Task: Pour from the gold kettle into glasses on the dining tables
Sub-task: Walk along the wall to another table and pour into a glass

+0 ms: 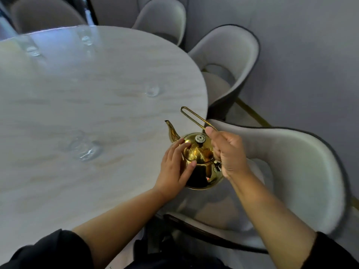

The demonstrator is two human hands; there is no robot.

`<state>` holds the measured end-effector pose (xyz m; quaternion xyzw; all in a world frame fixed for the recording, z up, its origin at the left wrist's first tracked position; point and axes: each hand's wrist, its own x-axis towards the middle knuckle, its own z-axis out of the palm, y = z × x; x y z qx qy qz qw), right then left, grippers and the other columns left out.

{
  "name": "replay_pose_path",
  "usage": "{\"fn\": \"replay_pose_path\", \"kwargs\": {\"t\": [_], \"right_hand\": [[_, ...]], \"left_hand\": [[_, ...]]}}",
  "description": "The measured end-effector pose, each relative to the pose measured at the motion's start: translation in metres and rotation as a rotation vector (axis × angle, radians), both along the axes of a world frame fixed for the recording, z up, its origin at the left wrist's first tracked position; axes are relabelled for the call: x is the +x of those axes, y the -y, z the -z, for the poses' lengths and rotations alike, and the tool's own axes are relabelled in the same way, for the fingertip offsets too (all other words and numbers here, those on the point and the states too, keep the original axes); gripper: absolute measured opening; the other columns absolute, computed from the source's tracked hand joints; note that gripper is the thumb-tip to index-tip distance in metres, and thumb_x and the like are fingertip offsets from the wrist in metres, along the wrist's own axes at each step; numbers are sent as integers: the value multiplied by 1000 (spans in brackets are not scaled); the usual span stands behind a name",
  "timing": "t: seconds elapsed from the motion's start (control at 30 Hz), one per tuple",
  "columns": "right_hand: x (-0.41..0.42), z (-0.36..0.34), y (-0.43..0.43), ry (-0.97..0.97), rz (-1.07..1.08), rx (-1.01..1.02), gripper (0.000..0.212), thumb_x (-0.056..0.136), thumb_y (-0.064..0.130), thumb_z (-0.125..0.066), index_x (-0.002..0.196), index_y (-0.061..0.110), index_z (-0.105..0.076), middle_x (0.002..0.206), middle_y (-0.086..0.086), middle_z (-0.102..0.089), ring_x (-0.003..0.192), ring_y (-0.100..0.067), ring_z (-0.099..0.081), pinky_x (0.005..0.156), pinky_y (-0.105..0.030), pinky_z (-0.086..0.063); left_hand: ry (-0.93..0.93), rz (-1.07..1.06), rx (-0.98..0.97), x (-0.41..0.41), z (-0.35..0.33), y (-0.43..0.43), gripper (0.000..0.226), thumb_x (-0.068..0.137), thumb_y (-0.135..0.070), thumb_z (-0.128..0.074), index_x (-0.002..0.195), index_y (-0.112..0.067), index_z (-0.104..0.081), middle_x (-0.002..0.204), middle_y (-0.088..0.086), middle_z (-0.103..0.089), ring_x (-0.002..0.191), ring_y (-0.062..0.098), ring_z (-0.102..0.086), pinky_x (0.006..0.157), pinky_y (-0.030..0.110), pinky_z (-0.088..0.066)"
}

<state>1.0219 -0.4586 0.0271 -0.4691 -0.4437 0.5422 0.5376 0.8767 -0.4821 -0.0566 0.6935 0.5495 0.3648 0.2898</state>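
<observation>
While the kettle is held: no pouring shows, spout level and no stream.
Right hand point(227, 152): right of centre, fingers curled tight round the thin handle.
Left hand point(174, 167): fingers lightly spread, resting on the lid side.
Gold kettle point(202, 164): lower centre, at the table point(97, 191) edge, spout pointing up-left.
Nearest glass point(85, 148): left of centre, blurred, fill unclear.
Middle glass point(152, 90): above the kettle.
Far glasses point(33, 50): upper left, contents unreadable.
Progress: probably several glasses still to fill.
</observation>
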Motion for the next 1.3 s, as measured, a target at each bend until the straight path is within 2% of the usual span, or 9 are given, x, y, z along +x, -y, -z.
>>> {"fn": "replay_pose_path", "kwargs": {"t": [0.1,0.2,0.43,0.63,0.73,0.9,1.03,1.17,1.3], "right_hand": [[44,-4,19,2,88,4,58,92,16,-59,38,25,-39,36,14,-31,32,-1,-26,38,-10,-28],[91,-8,39,13,151,14,53,92,15,-58,45,19,-35,35,12,-31,31,-1,-27,38,-10,-29],[201,-17,68,55,203,25,55,91,21,-61,42,19,-35,37,10,-30,34,-4,-23,39,-14,-28],[280,-41,77,69,207,87,56,91,24,-61,43,19,-34,34,10,-30,32,-4,-23,38,-15,-27],[311,-56,77,66,222,105,57,90,28,-61,42,21,-32,33,9,-28,30,-5,-20,37,-15,-26],[359,-67,74,83,292,87,64,91,31,-61,33,21,-35,31,8,-29,28,-4,-21,35,-12,-27],[396,-62,65,110,348,45,65,91,33,-60,32,21,-36,32,8,-29,29,-4,-22,35,-13,-25],[437,-53,46,99,393,21,64,90,33,-62,33,21,-35,33,8,-28,30,-4,-21,35,-14,-24],[480,-40,13,102,415,20,61,89,31,-63,36,22,-34,33,9,-27,30,-5,-20,36,-14,-25]], "left_hand": [[-20,85,-2,43,-1,5,54,87,-57,-39,136,-34,-32,149,-11,-26,138,14,-22,113,48,-27],[-20,152,6,89,-3,14,49,87,-59,-38,133,-44,-27,145,-21,-22,139,10,-19,115,46,-22],[38,123,102,205,-8,38,51,89,-52,-39,134,-27,-39,145,-13,-29,138,12,-24,115,42,-19],[60,115,168,286,-31,42,47,90,-53,-38,132,-33,-38,144,-12,-33,133,5,-22,114,38,-16],[67,122,196,319,-46,40,47,89,-54,-37,131,-35,-38,140,-18,-32,130,0,-21,112,34,-15],[65,205,182,366,-60,33,43,88,-58,-34,129,-43,-33,145,-12,-33,128,0,-21,112,35,-14],[53,270,146,401,-56,18,44,87,-60,-33,128,-46,-30,138,-21,-29,126,-4,-19,112,33,-12],[38,324,139,442,-48,-9,45,87,-59,-35,129,-44,-30,142,-14,-34,130,3,-25,113,36,-16],[60,349,155,486,-31,-47,44,89,-57,-37,130,-44,-31,139,-19,-32,133,8,-29,113,42,-24]]}}
